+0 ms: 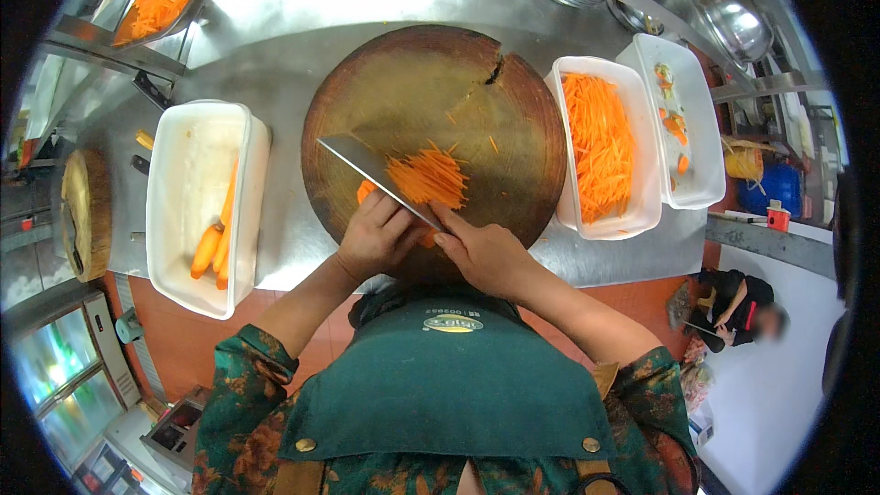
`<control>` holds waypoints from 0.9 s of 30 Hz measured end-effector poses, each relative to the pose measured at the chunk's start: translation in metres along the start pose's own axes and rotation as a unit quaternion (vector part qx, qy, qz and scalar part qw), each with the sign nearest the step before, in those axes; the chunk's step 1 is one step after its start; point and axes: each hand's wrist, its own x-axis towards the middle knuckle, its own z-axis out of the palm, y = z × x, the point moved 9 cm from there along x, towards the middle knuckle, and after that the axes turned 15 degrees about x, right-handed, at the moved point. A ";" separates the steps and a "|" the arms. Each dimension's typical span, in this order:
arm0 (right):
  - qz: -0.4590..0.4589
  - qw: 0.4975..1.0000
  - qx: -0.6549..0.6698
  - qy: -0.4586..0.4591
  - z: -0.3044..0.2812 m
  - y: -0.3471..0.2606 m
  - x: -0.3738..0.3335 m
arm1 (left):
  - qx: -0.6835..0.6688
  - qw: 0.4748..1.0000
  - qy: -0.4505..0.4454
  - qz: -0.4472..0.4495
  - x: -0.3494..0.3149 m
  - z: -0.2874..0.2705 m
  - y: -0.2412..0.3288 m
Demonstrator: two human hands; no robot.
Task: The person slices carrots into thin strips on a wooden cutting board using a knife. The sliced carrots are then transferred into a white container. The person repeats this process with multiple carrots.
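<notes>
Just beyond the left fingers (392, 219), cleaver (367, 161); past it, shredded carrot (429, 177)

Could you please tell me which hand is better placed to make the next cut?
Probably the right hand: it holds the cleaver, whose blade stands between the carrot and the shreds. The left hand has no knife; its bent fingers are at the carrot.

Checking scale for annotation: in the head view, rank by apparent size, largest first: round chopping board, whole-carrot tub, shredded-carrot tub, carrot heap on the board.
1. Chopping board
2. Whole-carrot tub
3. Shredded-carrot tub
4. Carrot heap

Fisheye and camera distance may affect the two tubs' order.
</notes>
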 end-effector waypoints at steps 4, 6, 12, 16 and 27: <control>-0.057 0.996 0.068 -0.001 -0.009 -0.002 0.006 | 0.043 0.997 0.060 0.006 0.002 -0.012 0.004; -0.057 0.994 0.091 -0.010 -0.011 -0.002 0.004 | 0.033 0.999 0.042 0.004 0.002 -0.008 0.001; -0.013 0.998 0.053 -0.041 -0.014 -0.032 -0.036 | 0.027 1.000 0.006 0.001 0.000 -0.005 0.001; 0.014 0.999 0.013 -0.027 -0.008 -0.018 -0.024 | 0.027 1.000 0.006 -0.012 -0.003 -0.002 0.000; 0.006 0.998 0.047 -0.030 -0.009 -0.021 -0.034 | 0.026 0.999 0.021 -0.006 0.000 -0.006 0.001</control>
